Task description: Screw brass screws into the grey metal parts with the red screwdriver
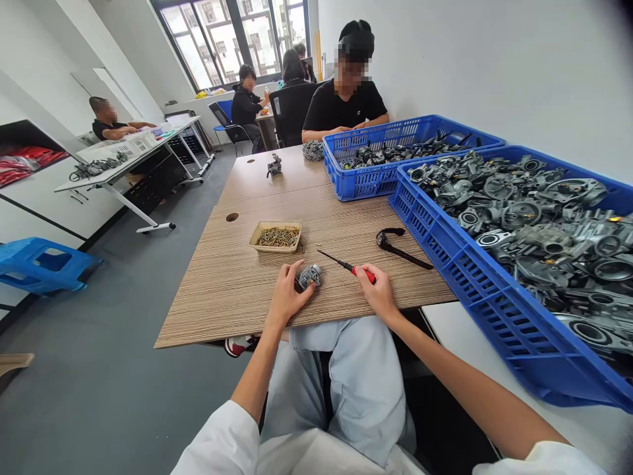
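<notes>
My left hand (pixel 288 293) is closed around a small grey metal part (pixel 310 276) near the table's front edge. To its right, my right hand (pixel 376 290) grips the red handle of a screwdriver (pixel 345 266), whose dark shaft points up and left, apart from the metal part. Just beyond the left hand stands a cream tray (pixel 255 238) full of small brass-coloured screws. One small brass-coloured piece lies on the wood near the screwdriver's tip. A black wristwatch (pixel 401 252) rests to the right of the screwdriver.
Two blue crates of metal parts (pixel 465 284) (pixel 356 183) line the right side of the wooden table (pixel 212 297). Another metal part (pixel 273 165) stands toward the far end, where a person in black sits. A blue stool (pixel 42 267) is on the floor at left.
</notes>
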Action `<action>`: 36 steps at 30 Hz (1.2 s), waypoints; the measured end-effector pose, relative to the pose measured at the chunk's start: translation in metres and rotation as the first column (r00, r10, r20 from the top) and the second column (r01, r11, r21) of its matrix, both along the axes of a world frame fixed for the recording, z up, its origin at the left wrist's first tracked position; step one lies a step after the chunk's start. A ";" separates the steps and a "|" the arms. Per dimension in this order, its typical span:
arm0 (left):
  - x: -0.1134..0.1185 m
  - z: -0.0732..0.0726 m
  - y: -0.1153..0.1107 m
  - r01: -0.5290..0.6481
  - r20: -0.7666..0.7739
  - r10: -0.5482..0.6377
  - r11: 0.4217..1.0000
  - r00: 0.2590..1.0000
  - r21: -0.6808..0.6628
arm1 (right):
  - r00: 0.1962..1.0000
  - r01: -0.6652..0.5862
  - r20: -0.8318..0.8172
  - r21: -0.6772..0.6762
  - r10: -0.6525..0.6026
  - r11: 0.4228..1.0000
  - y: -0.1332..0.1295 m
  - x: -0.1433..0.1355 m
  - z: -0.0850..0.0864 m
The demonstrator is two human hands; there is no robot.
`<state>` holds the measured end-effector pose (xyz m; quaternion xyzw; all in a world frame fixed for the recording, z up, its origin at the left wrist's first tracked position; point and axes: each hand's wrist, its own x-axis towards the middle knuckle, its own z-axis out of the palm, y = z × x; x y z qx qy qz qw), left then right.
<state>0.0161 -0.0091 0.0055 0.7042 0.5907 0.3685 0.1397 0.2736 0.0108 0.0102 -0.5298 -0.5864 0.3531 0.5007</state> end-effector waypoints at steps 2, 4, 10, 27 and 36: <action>0.000 -0.001 0.001 -0.050 0.007 0.050 0.999 0.999 0.000 | 1.000 -0.008 -0.012 -0.008 0.008 1.000 0.000 0.000 0.000; -0.001 -0.002 0.003 -0.037 0.023 0.036 0.999 0.999 0.017 | 0.999 -0.029 -0.038 -0.027 0.028 0.999 -0.001 0.000 0.000; -0.004 -0.005 0.008 -0.022 0.040 0.021 1.000 0.999 0.011 | 0.986 -0.143 -0.098 -0.059 0.137 0.988 -0.001 0.002 -0.002; -0.005 -0.010 0.005 -0.328 -0.095 0.342 0.935 0.935 0.137 | 0.972 -0.231 0.029 -0.070 0.234 0.970 -0.002 0.002 0.002; -0.007 -0.007 0.005 -0.408 -0.054 0.415 0.907 0.908 0.100 | 0.963 -0.267 0.008 -0.085 0.268 0.960 -0.003 0.003 0.004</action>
